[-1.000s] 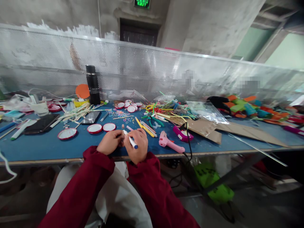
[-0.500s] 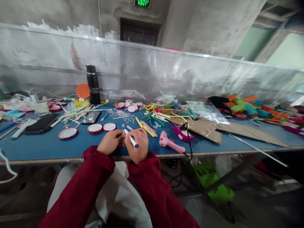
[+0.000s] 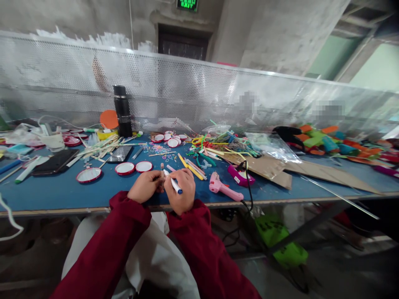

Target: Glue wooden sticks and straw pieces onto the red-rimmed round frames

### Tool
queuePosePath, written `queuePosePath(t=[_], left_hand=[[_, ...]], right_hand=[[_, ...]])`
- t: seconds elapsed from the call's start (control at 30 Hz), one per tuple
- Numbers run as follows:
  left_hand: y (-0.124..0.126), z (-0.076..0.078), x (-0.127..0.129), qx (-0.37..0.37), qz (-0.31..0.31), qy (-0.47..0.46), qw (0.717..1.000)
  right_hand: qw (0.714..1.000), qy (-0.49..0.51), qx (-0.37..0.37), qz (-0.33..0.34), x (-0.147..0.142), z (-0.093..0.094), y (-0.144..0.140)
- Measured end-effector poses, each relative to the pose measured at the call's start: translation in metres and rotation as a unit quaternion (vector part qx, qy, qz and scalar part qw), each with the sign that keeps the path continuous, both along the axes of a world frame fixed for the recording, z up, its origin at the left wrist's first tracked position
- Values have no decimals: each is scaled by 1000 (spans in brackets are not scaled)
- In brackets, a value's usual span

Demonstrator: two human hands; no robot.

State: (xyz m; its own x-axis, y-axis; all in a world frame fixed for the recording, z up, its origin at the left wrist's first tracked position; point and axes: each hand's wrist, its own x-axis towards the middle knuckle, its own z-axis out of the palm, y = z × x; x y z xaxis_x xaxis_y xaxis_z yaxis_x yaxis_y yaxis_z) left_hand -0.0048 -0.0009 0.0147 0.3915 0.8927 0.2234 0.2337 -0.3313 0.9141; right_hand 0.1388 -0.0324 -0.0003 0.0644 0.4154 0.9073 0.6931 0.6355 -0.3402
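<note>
My right hand (image 3: 181, 191) is closed around a white marker (image 3: 173, 182) with a blue end, which slants down to the right across my fingers. Its other end points at my left hand (image 3: 145, 185). That hand pinches a small, narrow, brownish stick-like piece (image 3: 162, 167), whose top pokes up above the fingertips; its exact kind is hard to make out. The marker's tip is at or very near this piece, and the fingers partly hide whether they touch. Both hands are held over the front edge of the blue table (image 3: 118, 193).
Red-rimmed white lids (image 3: 124, 168) lie left of my hands, near a dark phone (image 3: 55, 161). To the right are yellow pens (image 3: 195, 172), a pink glue gun (image 3: 225, 189) with a black cord, and cardboard (image 3: 264, 168). Behind stand a black bottle (image 3: 123, 112) and a perforated metal screen (image 3: 193, 87).
Almost nothing differs. My right hand and the marker have shifted very slightly to the right; my left hand stays in place.
</note>
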Motion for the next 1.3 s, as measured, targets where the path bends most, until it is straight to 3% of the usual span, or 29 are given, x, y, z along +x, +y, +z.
queuePosePath(t=[1.3], left_hand=[[0,-1,0,9,14,20,1000]], right_hand=[[1000,-20,7,13,-1,1,0]])
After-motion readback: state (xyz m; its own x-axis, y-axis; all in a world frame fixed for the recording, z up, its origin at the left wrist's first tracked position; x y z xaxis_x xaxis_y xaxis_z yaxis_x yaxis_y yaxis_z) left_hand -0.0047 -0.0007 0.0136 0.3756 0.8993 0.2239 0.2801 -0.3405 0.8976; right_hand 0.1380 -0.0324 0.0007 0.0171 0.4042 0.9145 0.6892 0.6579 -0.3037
